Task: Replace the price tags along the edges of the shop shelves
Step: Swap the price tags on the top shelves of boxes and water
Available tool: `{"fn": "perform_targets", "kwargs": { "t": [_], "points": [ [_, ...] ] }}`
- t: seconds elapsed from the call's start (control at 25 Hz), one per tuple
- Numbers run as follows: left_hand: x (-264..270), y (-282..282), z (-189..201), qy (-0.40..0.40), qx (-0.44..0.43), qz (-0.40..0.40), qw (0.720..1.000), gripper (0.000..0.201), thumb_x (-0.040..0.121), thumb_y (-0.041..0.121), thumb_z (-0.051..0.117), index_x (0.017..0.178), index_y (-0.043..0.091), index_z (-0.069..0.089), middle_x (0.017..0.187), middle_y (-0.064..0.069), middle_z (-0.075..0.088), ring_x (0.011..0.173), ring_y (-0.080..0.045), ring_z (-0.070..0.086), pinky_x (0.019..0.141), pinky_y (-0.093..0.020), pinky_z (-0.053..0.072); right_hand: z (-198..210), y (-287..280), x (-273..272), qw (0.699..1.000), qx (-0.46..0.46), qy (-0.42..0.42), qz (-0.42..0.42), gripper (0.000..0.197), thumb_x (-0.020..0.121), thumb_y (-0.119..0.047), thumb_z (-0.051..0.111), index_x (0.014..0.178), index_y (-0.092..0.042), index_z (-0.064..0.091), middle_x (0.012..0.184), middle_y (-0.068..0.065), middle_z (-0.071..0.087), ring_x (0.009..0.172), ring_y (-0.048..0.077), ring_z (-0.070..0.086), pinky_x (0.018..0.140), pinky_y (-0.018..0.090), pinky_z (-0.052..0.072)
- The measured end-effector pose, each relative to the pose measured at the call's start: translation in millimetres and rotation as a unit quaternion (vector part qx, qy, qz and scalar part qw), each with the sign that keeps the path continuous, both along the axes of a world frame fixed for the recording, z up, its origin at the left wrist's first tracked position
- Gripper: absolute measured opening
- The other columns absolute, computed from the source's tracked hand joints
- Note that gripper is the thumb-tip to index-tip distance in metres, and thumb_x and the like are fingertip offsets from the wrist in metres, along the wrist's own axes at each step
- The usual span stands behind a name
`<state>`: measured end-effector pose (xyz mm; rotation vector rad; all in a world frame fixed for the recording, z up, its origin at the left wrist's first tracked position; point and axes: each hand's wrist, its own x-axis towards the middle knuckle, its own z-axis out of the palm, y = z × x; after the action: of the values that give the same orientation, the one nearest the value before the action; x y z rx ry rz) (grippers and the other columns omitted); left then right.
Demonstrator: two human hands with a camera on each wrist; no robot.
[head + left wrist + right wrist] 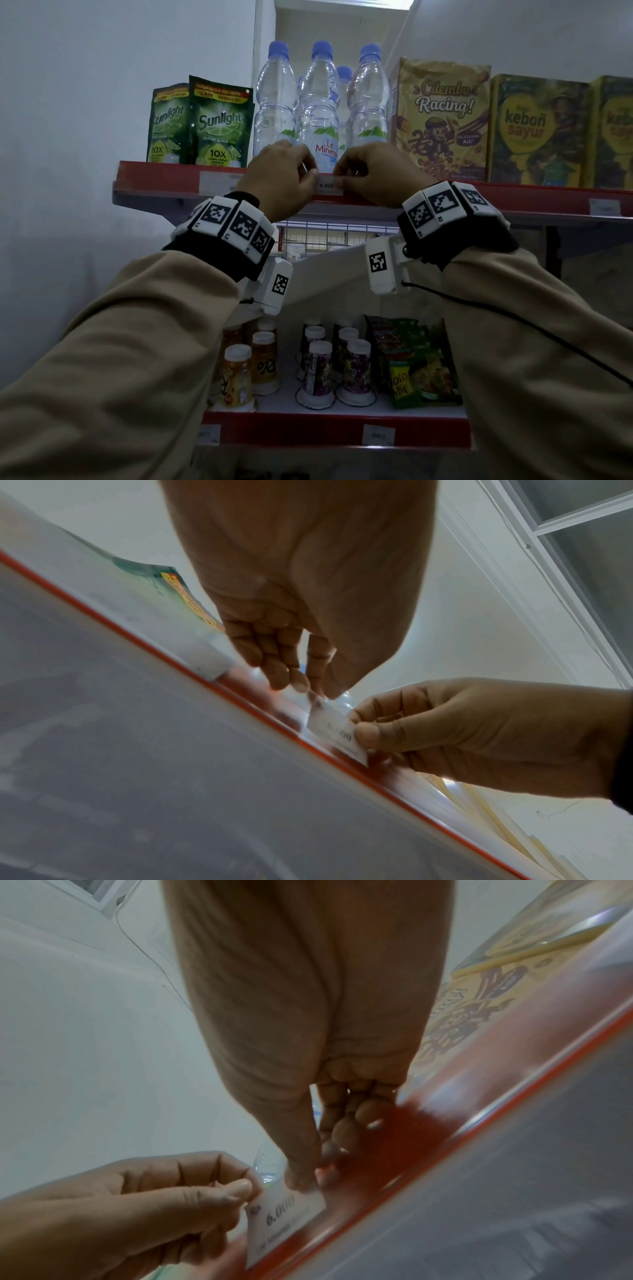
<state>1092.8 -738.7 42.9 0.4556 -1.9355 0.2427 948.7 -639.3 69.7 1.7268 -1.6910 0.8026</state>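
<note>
In the head view, the left hand [279, 174] and right hand [371, 173] pinch the two ends of a white price tag [328, 185] against the red shelf edge [164, 176], below the water bottles [320, 106]. The left wrist view shows the right thumb pressed on the tag's end. The right wrist view shows the left thumb and forefinger pinching the tag's corner, "6.000" legible.

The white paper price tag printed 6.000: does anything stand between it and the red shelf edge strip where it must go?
Nothing visible does. The white paper price tag already lies against the red shelf edge strip, pinched at its ends by the left hand and right hand.
</note>
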Motion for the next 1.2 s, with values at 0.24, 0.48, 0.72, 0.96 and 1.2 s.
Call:
{"fn": "perform_targets", "kwargs": {
  "t": [0.24, 0.48, 0.72, 0.96, 1.2],
  "points": [
    [-2, -2, 3, -0.024, -0.004, 0.035, 0.999, 0.028, 0.095, 0.034, 0.049, 0.107, 0.013, 0.063, 0.105, -0.012, 0.055, 0.103, -0.029, 0.051, 0.089, -0.039, 0.038, 1, -1, 2, 1.0, 0.015, 0.013, -0.011, 0.017, 0.09, -0.026, 0.063, 0.105, -0.018, 0.067, 0.094, -0.003, 0.059, 0.084, 0.009, 0.052, 0.059, 0.014, 0.034],
    [0, -1, 6, -0.053, -0.014, 0.105, 0.993, 0.028, 0.095, 0.041, 0.044, 0.106, 0.023, 0.063, 0.1, 0.0, 0.05, 0.103, -0.025, 0.051, 0.092, -0.044, 0.027, 2, -1, 3, 0.999, 0.027, 0.018, -0.015, 0.017, 0.091, -0.024, 0.061, 0.106, -0.017, 0.067, 0.094, -0.002, 0.057, 0.084, 0.01, 0.05, 0.059, 0.013, 0.034],
    [3, -2, 8, -0.068, -0.013, 0.103, 0.992, 0.029, 0.096, 0.041, 0.044, 0.107, 0.024, 0.065, 0.104, -0.002, 0.055, 0.106, -0.026, 0.051, 0.092, -0.044, 0.027, 1, -1, 5, 0.999, 0.031, 0.021, -0.016, 0.018, 0.092, -0.023, 0.06, 0.106, -0.016, 0.066, 0.094, -0.002, 0.055, 0.086, 0.012, 0.049, 0.071, 0.021, 0.034],
    [9, -1, 10, -0.058, -0.002, 0.081, 0.995, 0.023, 0.095, 0.038, 0.048, 0.104, 0.024, 0.063, 0.097, 0.004, 0.055, 0.105, -0.023, 0.052, 0.096, -0.045, 0.027, 0, -1, 7, 0.999, 0.035, 0.003, -0.001, 0.018, 0.091, -0.02, 0.058, 0.109, -0.02, 0.058, 0.078, -0.01, 0.054, 0.069, 0.001, 0.049, 0.058, 0.015, 0.035],
    [20, -3, 12, -0.078, -0.025, 0.076, 0.994, 0.023, 0.095, 0.032, 0.048, 0.11, 0.022, 0.062, 0.114, -0.006, 0.058, 0.114, -0.028, 0.045, 0.099, -0.045, 0.031, -6, -9, 19, 0.999, -0.003, 0.022, -0.03, 0.02, 0.083, -0.03, 0.067, 0.101, -0.025, 0.062, 0.103, 0.0, 0.058, 0.103, 0.021, 0.05, 0.091, 0.037, 0.043]
  ]
}}
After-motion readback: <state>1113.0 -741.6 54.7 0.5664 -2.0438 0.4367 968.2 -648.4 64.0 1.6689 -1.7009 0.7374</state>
